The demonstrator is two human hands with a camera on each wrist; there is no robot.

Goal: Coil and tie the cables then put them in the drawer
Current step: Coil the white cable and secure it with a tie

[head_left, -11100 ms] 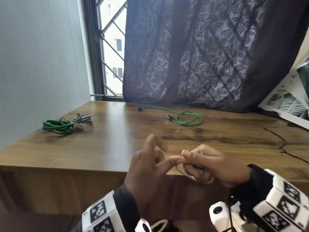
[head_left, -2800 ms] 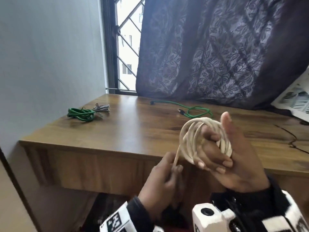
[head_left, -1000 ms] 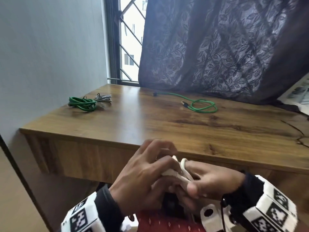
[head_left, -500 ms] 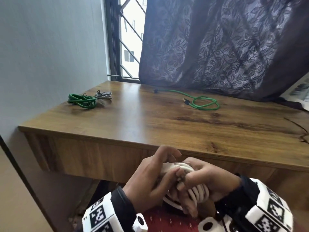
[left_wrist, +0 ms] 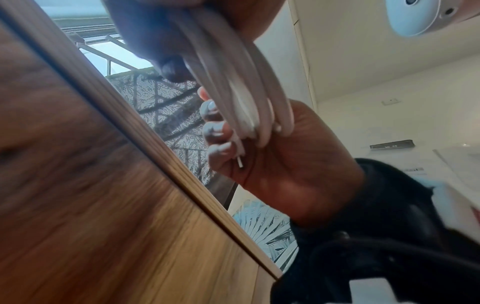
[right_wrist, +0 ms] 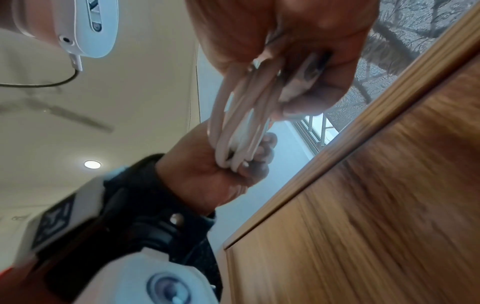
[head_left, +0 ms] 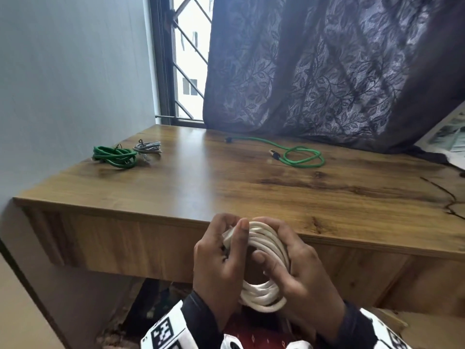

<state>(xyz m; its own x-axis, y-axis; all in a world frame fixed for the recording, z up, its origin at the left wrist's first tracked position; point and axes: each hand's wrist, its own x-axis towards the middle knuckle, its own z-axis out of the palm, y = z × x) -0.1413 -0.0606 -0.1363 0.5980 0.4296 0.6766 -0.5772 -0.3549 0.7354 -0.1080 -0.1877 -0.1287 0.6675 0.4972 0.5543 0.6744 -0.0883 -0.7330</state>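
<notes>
Head view: coiled white round cable (head_left: 264,268) held between both hands in front of the wooden desk edge (head_left: 151,217); left hand (head_left: 219,260) grips its left side, right hand (head_left: 297,268) curls round its right side.

Left wrist view: right hand's fingers (left_wrist: 215,131) wrap the strands.

Right wrist view: left hand (right_wrist: 221,170) clamps the coil's far end.
</notes>
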